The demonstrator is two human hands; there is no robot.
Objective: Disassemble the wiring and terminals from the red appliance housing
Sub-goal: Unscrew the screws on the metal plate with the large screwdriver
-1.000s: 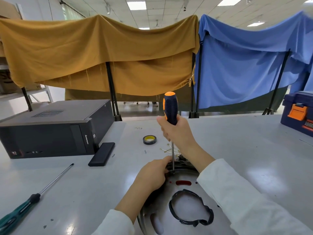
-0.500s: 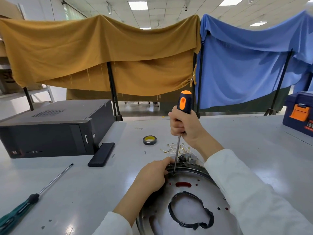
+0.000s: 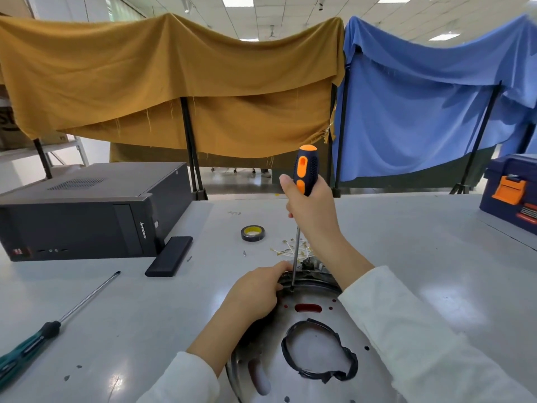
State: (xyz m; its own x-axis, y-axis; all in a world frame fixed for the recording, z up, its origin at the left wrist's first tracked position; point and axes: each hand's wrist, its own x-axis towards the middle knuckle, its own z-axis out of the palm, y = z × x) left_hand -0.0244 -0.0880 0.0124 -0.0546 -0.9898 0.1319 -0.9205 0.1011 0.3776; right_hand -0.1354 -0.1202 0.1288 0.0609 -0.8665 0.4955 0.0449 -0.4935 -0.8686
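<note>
surface (image 3: 406, 257): metal base plate (image 3: 328, 370) of the housing near centre, red showing through slot | right hand (image 3: 312, 210) gripping orange-black screwdriver (image 3: 305, 170) upright, tip at plate's far rim | left hand (image 3: 255, 295) fingers curled on rim, bracing | step: keep shaft vertical, press down, hold plate steady | toolbox (image 3: 508, 190) far right, latched, contents hidden | loose terminals (image 3: 290, 247) past rim

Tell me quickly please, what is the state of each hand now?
Left hand: fingers curled on the rim of the metal plate, holding it steady.
Right hand: wrapped around the handle of the orange-black screwdriver, tip down at the plate's rim.
</note>
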